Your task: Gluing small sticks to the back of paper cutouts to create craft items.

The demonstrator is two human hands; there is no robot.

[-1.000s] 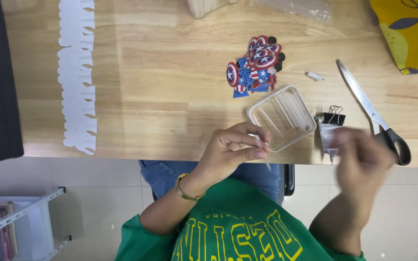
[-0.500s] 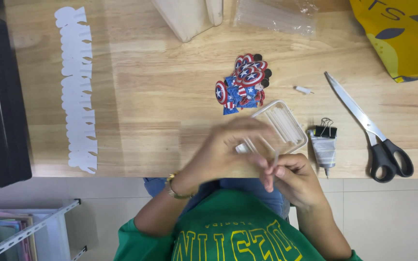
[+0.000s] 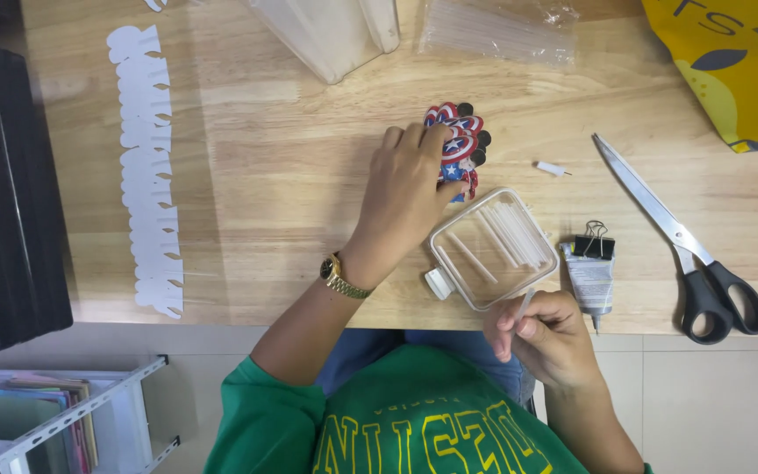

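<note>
Left hand on stickers, right hand pinching a stick.
Left hand [image 3: 410, 189] grip loosely open over round stickers [image 3: 456, 145] on table [image 3: 282, 193]; right hand [image 3: 546, 338] grip closed on thin clear stick [image 3: 524, 305] beside clear box [image 3: 491, 248].

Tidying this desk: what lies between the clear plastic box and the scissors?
In the head view, a small tube clamped by a black binder clip lies between the clear plastic box and scissors.

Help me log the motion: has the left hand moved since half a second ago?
Yes. The left hand has gone from above the clear plastic box out across the table to the pile of round stickers beyond the box.
</note>
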